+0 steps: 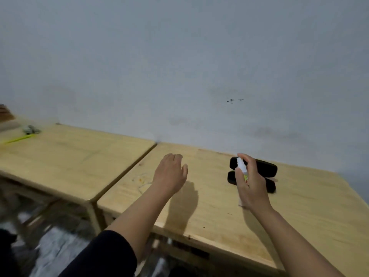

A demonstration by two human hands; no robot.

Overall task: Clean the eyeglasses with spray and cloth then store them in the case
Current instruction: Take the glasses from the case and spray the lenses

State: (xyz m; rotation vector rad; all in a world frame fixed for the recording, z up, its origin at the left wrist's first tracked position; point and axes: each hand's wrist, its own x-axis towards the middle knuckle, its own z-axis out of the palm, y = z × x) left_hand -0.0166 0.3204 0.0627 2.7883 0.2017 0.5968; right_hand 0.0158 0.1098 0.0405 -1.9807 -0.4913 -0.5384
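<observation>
Right hand [250,182] grips the spray [242,168], fingers curled round its white body, index tip up at the nozzle end; bottle held near upright, slightly tilted, long axis running near-to-far and up, nozzle at the top. Which way the nozzle faces cannot be told from this blur. Left hand [171,172] hovers palm down over the table [199,206], fingers relaxed and empty, well apart from the spray. Just beyond the right hand lies the black case [265,166], open, its two halves side by side, long axes left-right, partly hidden by the hand. Glasses and cloth not visible; they may sit in the case or behind the hand, cannot say. Risks, as judged: a press now would mist the case or table instead of lenses, since no glasses are presented to the nozzle; a wet case lining would then smear cleaned lenses on storing. The hand, close over the case, could also knock a half shut. Far left, on a second table [69,156], a green stick [18,139] and a grey lump [32,129], unrelated.
</observation>
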